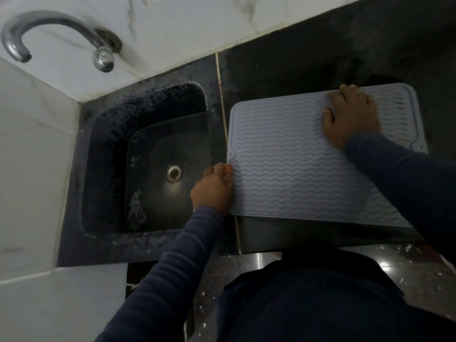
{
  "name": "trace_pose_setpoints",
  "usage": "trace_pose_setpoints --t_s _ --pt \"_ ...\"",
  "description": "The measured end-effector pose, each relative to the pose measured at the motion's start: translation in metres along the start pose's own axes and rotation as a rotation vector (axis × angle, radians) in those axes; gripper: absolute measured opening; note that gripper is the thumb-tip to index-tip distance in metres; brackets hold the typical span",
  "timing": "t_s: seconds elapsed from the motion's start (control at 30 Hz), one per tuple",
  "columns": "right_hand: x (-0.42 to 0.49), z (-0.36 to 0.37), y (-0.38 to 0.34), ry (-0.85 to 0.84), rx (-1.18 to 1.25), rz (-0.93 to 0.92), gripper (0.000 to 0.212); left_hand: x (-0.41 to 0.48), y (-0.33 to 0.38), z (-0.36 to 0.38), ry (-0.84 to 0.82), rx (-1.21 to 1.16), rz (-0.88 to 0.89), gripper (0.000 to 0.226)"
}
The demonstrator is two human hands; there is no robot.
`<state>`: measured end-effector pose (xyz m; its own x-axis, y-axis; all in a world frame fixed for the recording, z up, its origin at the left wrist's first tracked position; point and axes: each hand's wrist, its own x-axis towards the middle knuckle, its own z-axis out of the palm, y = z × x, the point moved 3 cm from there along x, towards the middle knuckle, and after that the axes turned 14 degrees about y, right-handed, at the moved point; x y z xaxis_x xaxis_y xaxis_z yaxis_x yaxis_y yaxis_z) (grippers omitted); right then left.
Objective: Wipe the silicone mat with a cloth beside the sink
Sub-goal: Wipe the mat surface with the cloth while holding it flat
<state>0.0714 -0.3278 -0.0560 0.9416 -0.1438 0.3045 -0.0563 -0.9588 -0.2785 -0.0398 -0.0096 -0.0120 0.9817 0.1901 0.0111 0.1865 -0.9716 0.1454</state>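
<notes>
At far left the sink [103, 144] drops away, its wall just beside the mat's left edge. Next, the left hand [212, 188] sits at that edge, fingers curled round a cloth [228, 169], of which only a red-patterned scrap shows. The mat [283, 156] lies flat on the dark surface [296, 70] right of the sink, its near edge close to the front lip. It looks light, floppy and grippy, likely to creep or buckle under a wipe, so pinning one corner suits it. The right hand [350, 117] presses its far right part, fingers reaching the far edge; whether they hook over it I cannot tell. Open surface lies behind and rightward.
</notes>
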Motion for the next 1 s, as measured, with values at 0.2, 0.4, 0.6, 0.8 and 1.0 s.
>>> trace_pose_setpoints --t_s 0.2,0.4,0.6,0.8,1.0 --pt "-0.001 0.000 0.001 0.006 -0.003 -0.024 0.054 -0.029 -0.005 -0.001 -0.004 0.007 -0.113 0.038" --pt "-0.001 -0.001 -0.001 -0.035 -0.048 -0.038 0.056 -0.059 -0.009 0.001 0.057 -0.022 -0.229 0.039" --pt "-0.003 -0.002 -0.002 -0.039 -0.055 -0.064 0.057 -0.091 -0.010 0.001 0.092 -0.075 -0.334 0.035" --pt "-0.001 -0.001 0.000 -0.059 -0.084 -0.068 0.057 -0.118 -0.006 -0.012 0.214 -0.247 -0.347 0.030" --pt "-0.003 0.000 0.000 -0.064 -0.094 -0.065 0.058 -0.095 0.035 0.004 0.138 -0.226 -0.059 0.038"
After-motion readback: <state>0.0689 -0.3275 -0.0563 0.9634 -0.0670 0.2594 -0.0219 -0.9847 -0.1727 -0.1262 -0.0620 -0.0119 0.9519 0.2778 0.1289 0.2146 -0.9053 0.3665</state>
